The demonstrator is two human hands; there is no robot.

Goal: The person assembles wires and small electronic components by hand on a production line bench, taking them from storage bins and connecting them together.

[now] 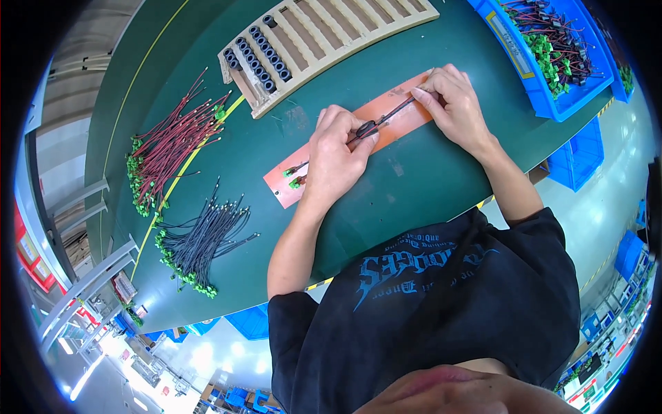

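Note:
My left hand (338, 153) is closed around a short black ring-shaped core (367, 129) and the thin wires that run through it. Green connectors (296, 182) at the wires' other end stick out past my left wrist. To the right, the fingers of my right hand (452, 100) pinch the dark wires (398, 109) near their far end, so that they stretch straight between both hands. Beneath the hands, a long orange strip (286, 196) lies slantwise on the green table (414, 183).
A wooden slotted tray (314, 72) at the back holds several black cores (269, 61) on its left. Red-and-black wires (172, 148) and black wires (207, 238), both with green connectors, lie in piles at left. A blue bin (545, 103) of wired connectors stands at far right.

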